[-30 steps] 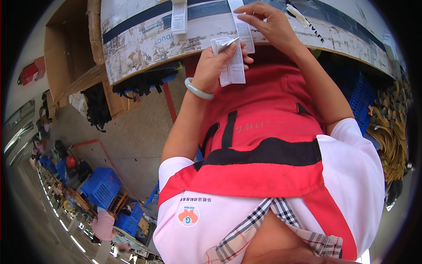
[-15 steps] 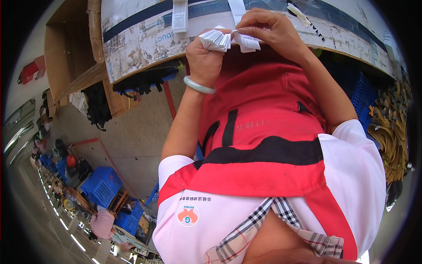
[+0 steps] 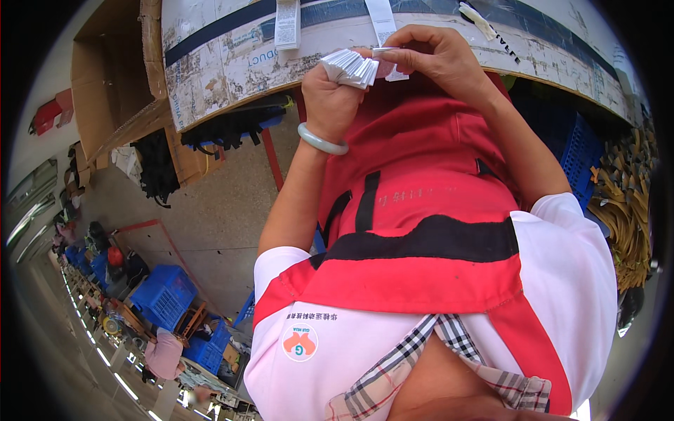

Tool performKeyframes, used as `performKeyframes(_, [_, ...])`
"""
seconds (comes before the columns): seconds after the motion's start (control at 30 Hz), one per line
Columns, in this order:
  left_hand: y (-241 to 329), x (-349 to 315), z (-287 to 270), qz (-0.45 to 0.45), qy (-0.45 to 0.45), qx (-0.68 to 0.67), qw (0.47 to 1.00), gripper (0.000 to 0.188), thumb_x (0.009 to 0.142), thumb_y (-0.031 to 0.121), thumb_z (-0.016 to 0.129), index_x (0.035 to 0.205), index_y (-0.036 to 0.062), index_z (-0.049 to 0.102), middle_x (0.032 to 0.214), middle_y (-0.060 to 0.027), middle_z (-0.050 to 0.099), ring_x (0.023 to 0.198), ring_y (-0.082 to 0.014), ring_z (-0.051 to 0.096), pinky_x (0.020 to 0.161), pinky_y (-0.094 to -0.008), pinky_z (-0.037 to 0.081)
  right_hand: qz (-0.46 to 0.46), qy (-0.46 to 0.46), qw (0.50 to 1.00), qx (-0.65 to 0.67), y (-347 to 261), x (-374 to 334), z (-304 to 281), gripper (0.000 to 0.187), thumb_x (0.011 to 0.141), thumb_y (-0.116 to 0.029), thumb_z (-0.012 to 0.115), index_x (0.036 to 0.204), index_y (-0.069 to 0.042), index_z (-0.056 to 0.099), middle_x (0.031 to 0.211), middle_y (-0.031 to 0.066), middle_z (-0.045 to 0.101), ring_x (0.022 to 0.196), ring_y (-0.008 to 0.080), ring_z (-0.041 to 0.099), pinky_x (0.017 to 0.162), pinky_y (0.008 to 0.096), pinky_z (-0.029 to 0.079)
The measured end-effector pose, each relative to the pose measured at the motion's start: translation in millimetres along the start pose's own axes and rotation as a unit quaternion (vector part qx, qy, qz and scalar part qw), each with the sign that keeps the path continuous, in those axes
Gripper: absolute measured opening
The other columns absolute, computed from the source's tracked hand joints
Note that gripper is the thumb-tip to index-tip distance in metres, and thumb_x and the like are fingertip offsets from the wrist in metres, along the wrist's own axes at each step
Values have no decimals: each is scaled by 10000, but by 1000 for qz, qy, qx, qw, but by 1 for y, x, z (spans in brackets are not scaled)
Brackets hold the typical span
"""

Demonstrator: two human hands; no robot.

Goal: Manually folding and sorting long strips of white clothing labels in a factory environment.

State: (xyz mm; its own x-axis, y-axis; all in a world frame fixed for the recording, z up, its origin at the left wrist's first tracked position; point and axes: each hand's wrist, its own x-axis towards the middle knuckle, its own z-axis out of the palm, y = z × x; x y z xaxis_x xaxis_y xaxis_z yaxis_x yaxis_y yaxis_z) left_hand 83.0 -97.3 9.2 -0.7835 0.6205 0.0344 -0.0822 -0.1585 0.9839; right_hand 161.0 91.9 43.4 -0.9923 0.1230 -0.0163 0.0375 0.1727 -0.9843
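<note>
In my left hand (image 3: 328, 102) is a fanned stack of folded white labels (image 3: 351, 68), gripped with the fingers closed round its lower end. My right hand (image 3: 449, 67) pinches a thin white label (image 3: 385, 49) between thumb and fingertips, just to the right of the stack. It is seen nearly edge-on. A printed white label strip (image 3: 380, 17) lies on the table behind my right fingers; a white end shows below them near the table's edge. Another printed strip (image 3: 287, 28) lies on the table, left of and beyond the stack.
The worn, tape-banded table (image 3: 217, 77) has its near edge just below my hands. A white-and-black cord-like item (image 3: 484, 28) lies at the right. An open cardboard box (image 3: 112, 77) stands left; blue crates (image 3: 579, 158) and brown stacked pieces (image 3: 621, 217) are at right.
Both hands have shifted slightly; the stack sits a little further right and fans wider. The label at my right fingertips has turned from hanging down to nearly edge-on.
</note>
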Motion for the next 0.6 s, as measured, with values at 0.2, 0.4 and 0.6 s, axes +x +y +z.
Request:
performKeyframes(0.2, [0, 0, 3, 7, -1, -45, 999, 167, 884, -15, 616, 1036, -26, 685, 811, -51, 673, 595, -79, 572, 483, -202, 429, 20, -9, 1000, 3, -1, -1, 0, 218, 915, -201, 666, 1002, -2, 686, 785, 19, 639, 705, 76, 589, 656, 206, 507])
performKeyframes(0.4, [0, -2, 5, -9, -1, -45, 999, 156, 887, 13, 630, 1029, -14, 690, 728, -37, 651, 538, -68, 535, 460, -204, 393, -3, 4, 1000, 5, 0, -5, 5, 187, 920, -178, 654, 975, -1, 678, 797, 22, 642, 724, 80, 598, 701, 208, 519])
performKeyframes(0.6, [9, -4, 6, -181, -14, -124, 976, 157, 899, 140, 654, 977, 5, 670, 756, -40, 655, 596, -85, 577, 475, -199, 422, 134, -137, 975, 109, -19, -6, -6, 172, 892, -171, 677, 930, -4, 680, 757, 17, 616, 640, 59, 534, 607, 185, 444])
